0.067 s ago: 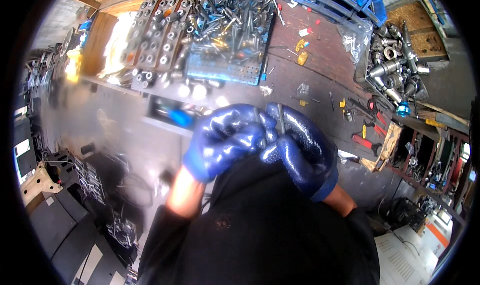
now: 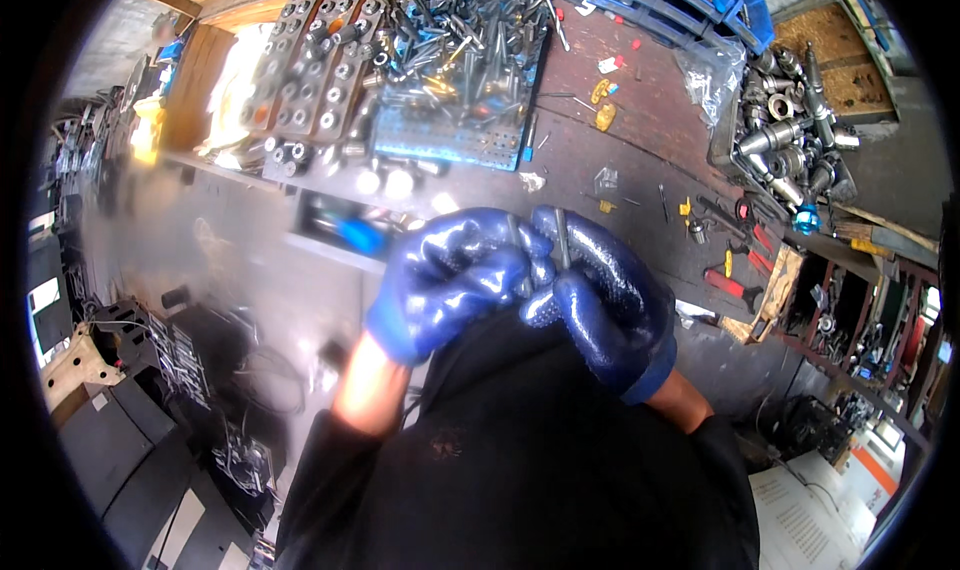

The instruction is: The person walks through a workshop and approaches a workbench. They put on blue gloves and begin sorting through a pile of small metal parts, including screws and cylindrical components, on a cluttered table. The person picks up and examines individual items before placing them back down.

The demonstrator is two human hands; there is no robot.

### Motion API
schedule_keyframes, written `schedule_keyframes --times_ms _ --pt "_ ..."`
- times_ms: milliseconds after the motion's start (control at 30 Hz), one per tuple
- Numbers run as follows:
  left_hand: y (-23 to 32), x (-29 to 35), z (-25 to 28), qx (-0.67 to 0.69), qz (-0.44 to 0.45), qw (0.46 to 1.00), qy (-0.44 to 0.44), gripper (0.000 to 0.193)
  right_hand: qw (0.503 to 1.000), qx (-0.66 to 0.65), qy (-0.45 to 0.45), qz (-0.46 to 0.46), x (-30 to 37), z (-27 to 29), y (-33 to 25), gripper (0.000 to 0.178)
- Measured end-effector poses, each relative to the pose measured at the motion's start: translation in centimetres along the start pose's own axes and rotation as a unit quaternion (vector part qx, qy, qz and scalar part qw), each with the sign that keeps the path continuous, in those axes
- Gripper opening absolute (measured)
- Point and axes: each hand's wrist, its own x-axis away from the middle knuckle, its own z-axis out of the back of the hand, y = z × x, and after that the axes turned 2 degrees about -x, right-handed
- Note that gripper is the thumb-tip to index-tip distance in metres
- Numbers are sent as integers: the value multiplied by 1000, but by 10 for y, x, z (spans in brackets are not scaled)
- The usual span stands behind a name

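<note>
In front of my chest, both hands wear shiny blue coated gloves and almost touch. My left hand [image 2: 450, 280] is closed, its fingers pinching a slim dark metal rod [image 2: 514, 232] that stands nearly upright. Between the thumb and fingers of my right hand [image 2: 615, 305] is a second slim grey metal rod [image 2: 562, 236], its upper end showing above the thumb. The two rods stand side by side, a small distance apart. Their lower ends are partly covered by the gloves, and their exact kind is too small to tell.
Beyond my hands, a blue perforated tray [image 2: 450, 142] carries a heap of metal bits. Racks of round tool holders [image 2: 330, 120] stand left of it. Chunky metal holders [image 2: 785, 135] fill a bin at right, near red-handled tools [image 2: 735, 288]. A drawer [image 2: 325, 232] sits open at left.
</note>
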Motion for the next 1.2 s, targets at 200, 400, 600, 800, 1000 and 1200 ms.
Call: schedule_keyframes --times_ms 200,400,600,800,1000,1200 --pt "-1 3 3 -8 24 1000 10 36 1000 12 -17 16 -1 2 1 60" --pt "-4 8 4 -6 31 999 33 39 1000 21 -3 11 -5 -3 -10 57" --pt "-2 8 4 -18 47 998 31 42 1000 13 -1 22 -2 -1 5 56" --pt "-8 11 0 19 44 998 47 42 994 92 13 61 -8 -9 -1 46" --pt "-2 9 -3 18 49 998 43 34 993 102 27 56 -6 -12 2 46" --pt "1 10 -5 17 42 998 52 32 987 139 5 86 -10 -9 -2 46"
